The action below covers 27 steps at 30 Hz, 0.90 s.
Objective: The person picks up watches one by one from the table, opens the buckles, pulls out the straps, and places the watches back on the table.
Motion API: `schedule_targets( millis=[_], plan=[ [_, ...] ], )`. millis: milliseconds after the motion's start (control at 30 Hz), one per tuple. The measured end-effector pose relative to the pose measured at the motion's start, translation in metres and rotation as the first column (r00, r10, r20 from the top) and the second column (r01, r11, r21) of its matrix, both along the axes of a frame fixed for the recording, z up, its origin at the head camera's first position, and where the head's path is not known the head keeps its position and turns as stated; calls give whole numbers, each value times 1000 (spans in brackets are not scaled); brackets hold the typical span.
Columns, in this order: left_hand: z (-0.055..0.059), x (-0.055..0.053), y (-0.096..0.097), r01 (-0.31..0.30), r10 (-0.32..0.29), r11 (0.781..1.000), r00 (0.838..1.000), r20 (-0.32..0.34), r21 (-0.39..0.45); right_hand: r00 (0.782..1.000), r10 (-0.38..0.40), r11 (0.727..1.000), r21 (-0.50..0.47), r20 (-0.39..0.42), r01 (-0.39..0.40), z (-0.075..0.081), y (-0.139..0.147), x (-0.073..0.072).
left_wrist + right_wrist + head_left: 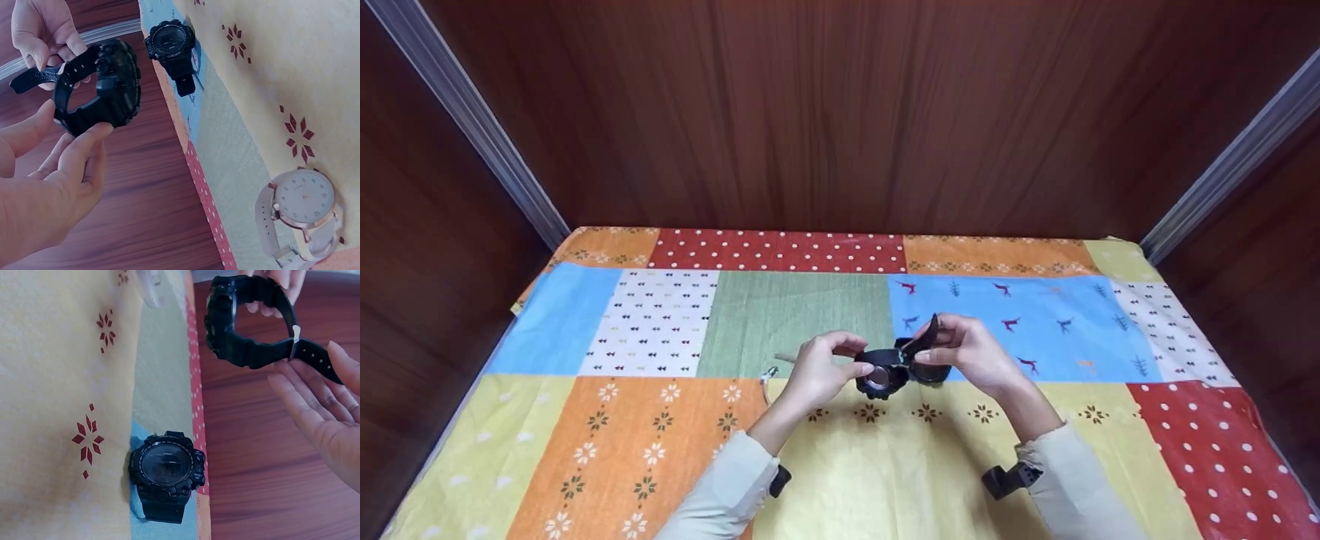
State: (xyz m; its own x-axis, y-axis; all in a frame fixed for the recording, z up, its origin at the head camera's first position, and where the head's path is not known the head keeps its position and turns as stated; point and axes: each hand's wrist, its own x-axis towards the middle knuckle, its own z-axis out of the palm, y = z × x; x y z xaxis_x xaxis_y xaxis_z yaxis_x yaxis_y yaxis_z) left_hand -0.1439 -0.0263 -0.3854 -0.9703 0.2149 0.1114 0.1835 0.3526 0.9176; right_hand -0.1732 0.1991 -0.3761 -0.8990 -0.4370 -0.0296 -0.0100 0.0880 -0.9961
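Note:
A black digital watch (121, 84) is up in the air between both hands, its strap bent round into a loop. My left hand (821, 371) pinches the strap near the case with thumb and fingers. The strap's free tail (315, 359), with a row of holes, sticks out past a pale metal buckle (296, 334). At that tail, my right hand (971, 356) holds it between thumb and fingers. A second black watch (166, 464) lies face up on the cloth, overlapped by the right hand in the head view. A white-strapped watch (305, 197) with a rose-gold rim lies farther left.
A patchwork-patterned cloth (847, 457) covers the table. Dark wood panels (825, 112) stand behind it and at both sides, with metal strips (487, 127) at the corners. Both wrists carry small black cameras (1009, 480) at the sleeve ends.

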Motion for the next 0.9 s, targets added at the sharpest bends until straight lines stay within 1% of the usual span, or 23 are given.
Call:
schedule_targets(
  millis=[133, 400, 500, 733, 900],
  plan=[
    [3, 0, 4, -3, 2, 1000, 1000, -30, -14, 1000, -10, 1000, 0, 4, 10, 1, -1, 1],
    [9, -1, 15, -10, 7, 999, 998, -57, -46, 999, -33, 999, 27, 12, 33, 3, -6, 3],
    [10, -1, 18, -17, 12, 997, 997, -70, -69, 999, -37, 999, 19, 10, 37, 4, -7, 3],
    [14, -1, 24, -42, 33, 991, 997, -72, -129, 999, -53, 998, 20, -5, 53, 4, -10, 4],
    [16, 0, 26, -46, 35, 989, 996, -79, -141, 998, -50, 998, 24, -26, 50, 3, -12, 4]
  ],
)
